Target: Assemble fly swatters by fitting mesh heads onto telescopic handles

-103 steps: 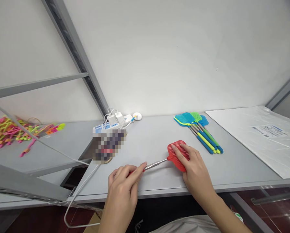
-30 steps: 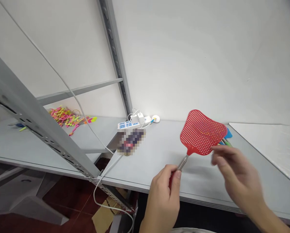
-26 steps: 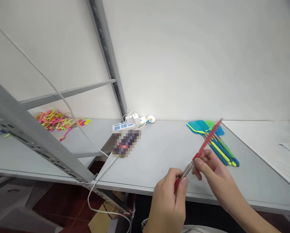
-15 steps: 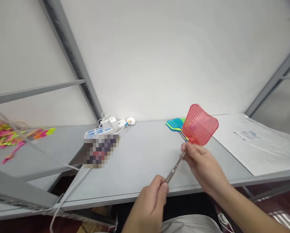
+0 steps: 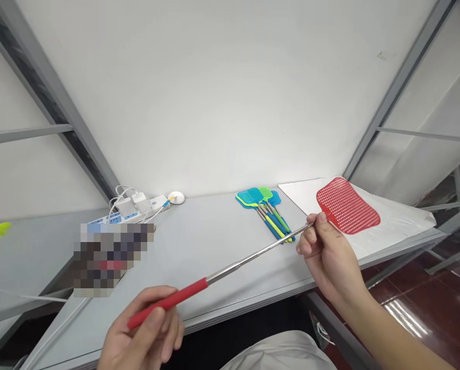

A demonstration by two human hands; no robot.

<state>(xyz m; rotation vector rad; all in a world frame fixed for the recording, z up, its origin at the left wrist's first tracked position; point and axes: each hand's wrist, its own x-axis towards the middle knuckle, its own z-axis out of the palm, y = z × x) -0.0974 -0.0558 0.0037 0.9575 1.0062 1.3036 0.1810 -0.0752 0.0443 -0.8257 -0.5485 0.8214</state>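
Between my two hands a red fly swatter (image 5: 351, 206) is stretched out, its metal telescopic shaft extended above the shelf. My left hand (image 5: 143, 324) is closed around the red grip at the low end. Just below the perforated red head, my right hand (image 5: 332, 252) pinches the shaft between thumb and fingers. Behind the shaft lies a pile of blue, green and yellow fly swatters (image 5: 266, 210), heads toward the wall and handles toward me.
At the left stands a white power strip (image 5: 110, 218) with chargers and cables, beside a round white device (image 5: 177, 198). A blurred-out object (image 5: 114, 259) lies in front. White sheet packaging (image 5: 399, 226) covers the shelf's right end. Grey metal posts (image 5: 56, 97) frame both sides.
My hands have moved apart and the swatter's shaft is now longer. My left hand has shifted left, onto the red grip, which now shows. The view has turned right.
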